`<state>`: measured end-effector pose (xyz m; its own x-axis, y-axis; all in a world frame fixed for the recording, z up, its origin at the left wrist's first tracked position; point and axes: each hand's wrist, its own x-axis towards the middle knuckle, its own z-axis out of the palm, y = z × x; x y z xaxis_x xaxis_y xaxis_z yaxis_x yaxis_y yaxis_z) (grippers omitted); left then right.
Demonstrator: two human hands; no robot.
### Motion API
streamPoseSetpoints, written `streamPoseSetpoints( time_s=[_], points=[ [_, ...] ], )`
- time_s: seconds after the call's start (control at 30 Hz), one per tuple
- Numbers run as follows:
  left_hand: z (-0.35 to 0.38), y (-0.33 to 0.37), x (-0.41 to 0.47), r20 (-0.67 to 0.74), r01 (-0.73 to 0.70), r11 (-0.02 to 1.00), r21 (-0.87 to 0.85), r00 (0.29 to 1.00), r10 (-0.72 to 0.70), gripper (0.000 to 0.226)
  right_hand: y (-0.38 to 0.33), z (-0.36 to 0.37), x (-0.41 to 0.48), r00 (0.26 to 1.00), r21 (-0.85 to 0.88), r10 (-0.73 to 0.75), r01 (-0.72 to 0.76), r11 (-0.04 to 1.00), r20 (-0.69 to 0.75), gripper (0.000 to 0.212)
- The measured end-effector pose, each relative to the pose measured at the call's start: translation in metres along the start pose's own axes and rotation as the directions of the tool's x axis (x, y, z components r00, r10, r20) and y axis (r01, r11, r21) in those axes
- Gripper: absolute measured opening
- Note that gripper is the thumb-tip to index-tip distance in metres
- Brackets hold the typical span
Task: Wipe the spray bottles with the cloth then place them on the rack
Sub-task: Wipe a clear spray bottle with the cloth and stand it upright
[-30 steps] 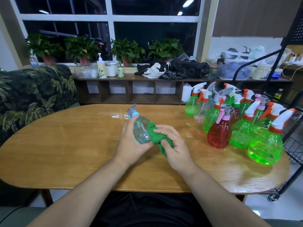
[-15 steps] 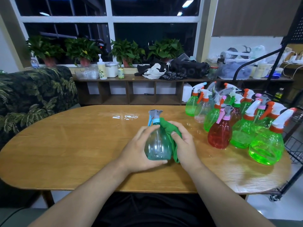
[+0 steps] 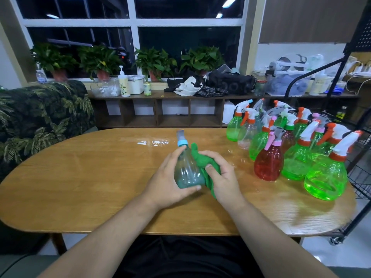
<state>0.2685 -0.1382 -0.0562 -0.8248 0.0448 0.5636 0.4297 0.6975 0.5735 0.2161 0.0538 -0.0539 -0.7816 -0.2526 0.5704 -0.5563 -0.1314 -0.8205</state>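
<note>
The oval wooden table's (image 3: 80, 177) near edge runs just under my wrists, and the widest stretch of wood lies to my left. Other spray bottles (image 3: 269, 163) crowd the right end, with the black wire rack (image 3: 361, 177) past that edge. At mid-table, my left hand (image 3: 168, 185) wraps the tilted teal spray bottle (image 3: 186, 171), thumb along its base. My right hand (image 3: 222, 177) pinches the green cloth (image 3: 200, 159) against the bottle's right side.
</note>
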Motion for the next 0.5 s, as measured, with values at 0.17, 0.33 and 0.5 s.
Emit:
streamPoseSetpoints(
  time_s=[0.17,0.33,0.5],
  points=[
    [0.001,-0.009,0.006,-0.238,0.128,0.99,-0.064,0.961,-0.14,0.113,0.003,0.003,-0.006,0.964,-0.221,-0.229,0.255,0.941,0.136,0.047],
    [0.0,-0.014,0.005,-0.217,0.08,0.997,0.01,0.973,-0.075,0.111,0.005,0.008,-0.008,0.949,-0.288,-0.274,0.309,0.906,0.157,0.049],
    [-0.001,-0.003,0.001,-0.038,-0.088,0.995,0.035,0.995,0.089,0.114,0.001,0.001,-0.005,0.988,-0.191,-0.152,0.156,0.969,0.037,0.046]
  ],
)
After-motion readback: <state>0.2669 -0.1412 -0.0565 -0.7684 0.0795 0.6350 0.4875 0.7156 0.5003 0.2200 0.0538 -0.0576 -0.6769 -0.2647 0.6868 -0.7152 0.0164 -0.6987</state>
